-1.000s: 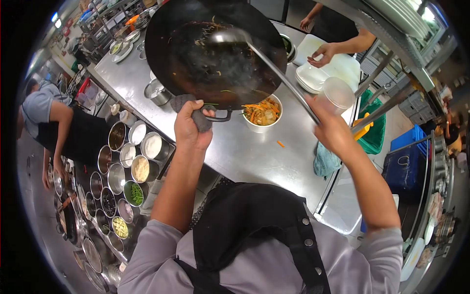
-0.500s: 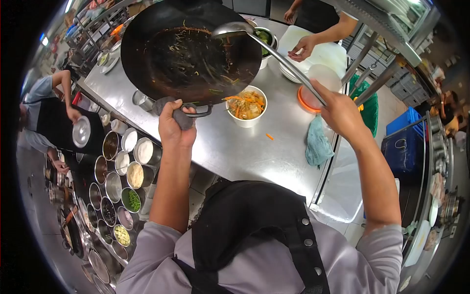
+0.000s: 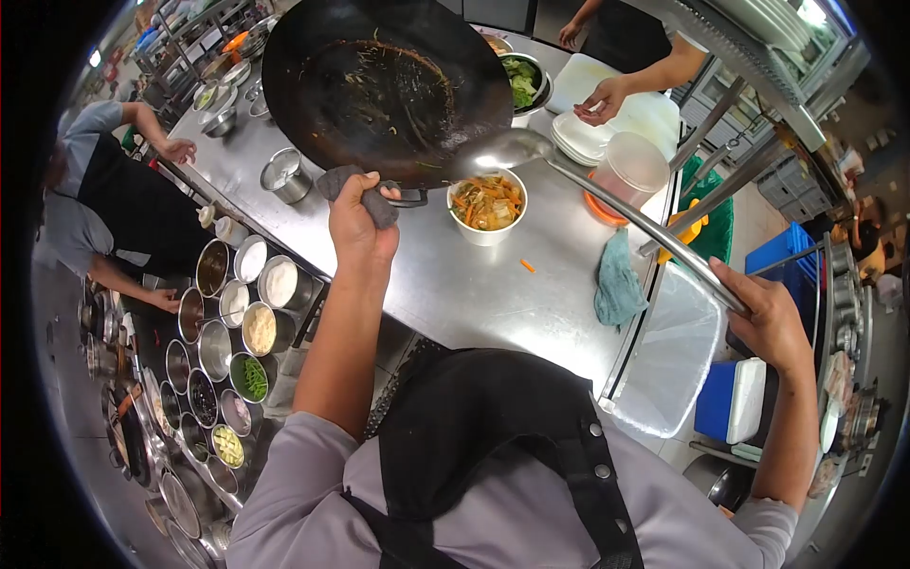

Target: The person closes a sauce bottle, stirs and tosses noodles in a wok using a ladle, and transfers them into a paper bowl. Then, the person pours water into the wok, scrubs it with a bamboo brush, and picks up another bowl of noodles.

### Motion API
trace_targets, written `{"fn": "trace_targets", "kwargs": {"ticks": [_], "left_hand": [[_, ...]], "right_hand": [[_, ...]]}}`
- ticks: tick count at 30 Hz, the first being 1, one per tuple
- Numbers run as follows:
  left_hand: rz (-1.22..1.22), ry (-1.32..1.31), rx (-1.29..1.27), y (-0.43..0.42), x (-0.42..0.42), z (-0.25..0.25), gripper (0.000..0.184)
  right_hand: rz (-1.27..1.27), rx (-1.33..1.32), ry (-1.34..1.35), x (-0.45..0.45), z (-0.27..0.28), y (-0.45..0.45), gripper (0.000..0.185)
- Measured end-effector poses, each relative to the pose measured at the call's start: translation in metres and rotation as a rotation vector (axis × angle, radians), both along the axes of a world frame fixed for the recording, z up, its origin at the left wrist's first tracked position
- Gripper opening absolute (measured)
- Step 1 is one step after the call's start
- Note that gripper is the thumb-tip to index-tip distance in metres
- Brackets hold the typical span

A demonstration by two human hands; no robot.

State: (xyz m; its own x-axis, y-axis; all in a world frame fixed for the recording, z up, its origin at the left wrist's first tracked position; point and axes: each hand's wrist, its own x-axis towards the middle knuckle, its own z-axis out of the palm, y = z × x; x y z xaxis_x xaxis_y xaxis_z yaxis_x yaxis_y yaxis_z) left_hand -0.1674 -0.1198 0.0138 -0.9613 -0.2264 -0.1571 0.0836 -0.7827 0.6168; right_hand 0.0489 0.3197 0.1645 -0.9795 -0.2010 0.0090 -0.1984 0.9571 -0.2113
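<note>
My left hand point(image 3: 360, 223) is wrapped round the handle of a large black wok point(image 3: 379, 104), with a dark grey cloth point(image 3: 384, 211) between palm and metal. The wok is tilted toward me; only scraps and sauce smears cling to its inside. My right hand point(image 3: 770, 318) grips the end of a long-handled metal ladle point(image 3: 645, 223). Its bowl is at the wok's near right rim, just above a white paper bowl point(image 3: 486, 234). That bowl holds food with orange carrot strips point(image 3: 483, 201). One loose carrot strip point(image 3: 527, 266) lies on the steel table.
A teal cloth point(image 3: 619, 280), stacked white plates point(image 3: 580, 137) and a clear tub point(image 3: 633, 161) stand on the right. Several metal ingredient pots point(image 3: 261, 327) line the left. A co-worker's hand point(image 3: 602, 100) reaches over the far side; another person point(image 3: 118, 190) stands at left.
My right hand has moved right and down, drawing the ladle from inside the wok to its near rim. The wok has shifted slightly right. The left co-worker's hand no longer holds a metal dish.
</note>
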Motion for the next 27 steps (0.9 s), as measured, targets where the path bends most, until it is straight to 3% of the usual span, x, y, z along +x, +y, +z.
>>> {"fn": "trace_targets", "kwargs": {"ticks": [7, 10, 15, 22, 24, 27], "left_hand": [[-0.016, -0.008, 0.013, 0.006, 0.003, 0.004, 0.015], [-0.006, -0.004, 0.020, 0.003, 0.000, 0.004, 0.015], [0.023, 0.015, -0.025, -0.002, -0.008, -0.007, 0.015], [0.032, -0.033, 0.022, -0.005, -0.007, 0.000, 0.015], [0.018, -0.058, 0.044, -0.012, -0.003, 0.003, 0.016], [0.026, -0.075, 0.063, -0.020, 0.005, 0.010, 0.019]], "right_hand": [[0.143, -0.044, 0.051, -0.061, -0.043, -0.034, 0.081], [0.182, 0.044, 0.034, -0.049, -0.024, -0.020, 0.081], [0.042, 0.102, -0.032, -0.007, 0.010, 0.006, 0.078], [-0.058, -0.040, 0.017, 0.009, -0.006, 0.003, 0.080], [-0.026, -0.160, 0.128, 0.021, -0.016, 0.001, 0.079], [-0.216, -0.377, 0.001, 0.062, -0.038, -0.011, 0.078]]}}
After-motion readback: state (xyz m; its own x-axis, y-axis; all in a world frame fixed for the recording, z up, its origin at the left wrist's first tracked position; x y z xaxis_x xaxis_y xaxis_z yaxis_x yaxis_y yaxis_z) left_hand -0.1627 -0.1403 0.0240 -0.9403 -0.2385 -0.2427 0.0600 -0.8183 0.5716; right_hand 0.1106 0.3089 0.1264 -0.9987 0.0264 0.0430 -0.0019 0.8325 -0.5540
